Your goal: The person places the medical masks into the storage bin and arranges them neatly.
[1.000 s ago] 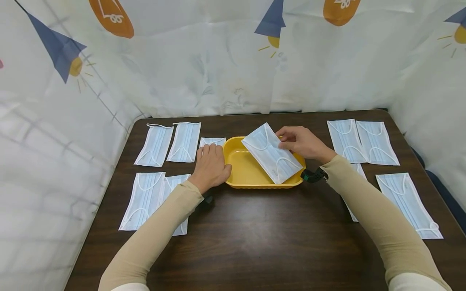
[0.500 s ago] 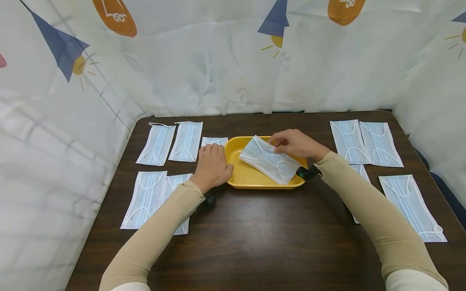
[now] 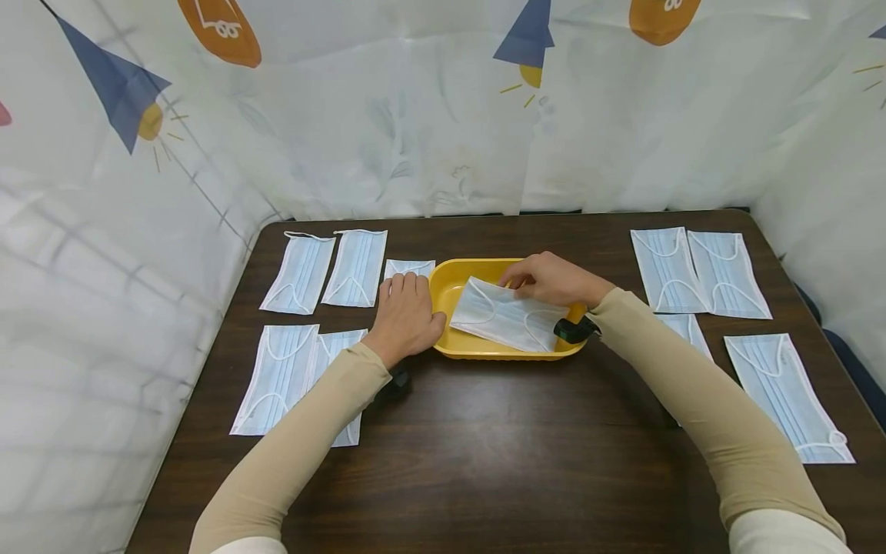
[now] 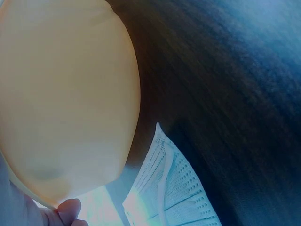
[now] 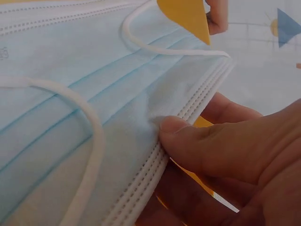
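1. Yellow tray [image 3: 450, 286] sits mid-worktop [image 3: 498, 446]; the left hand [image 3: 407, 317] rests flat against its left wall, fingers straight.
2. Right hand [image 3: 550, 281] pinches a blue mask [image 3: 505, 317] by its edge, low inside the tray.
3. Judged step: laying it down; release comes next.

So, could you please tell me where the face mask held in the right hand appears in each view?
Head: the held mask lies across the yellow tray, centre, pinched by the right hand.
Left wrist: not in view; only the tray.
Right wrist: the mask fills the left side.
Shared landmark: the yellow tray.
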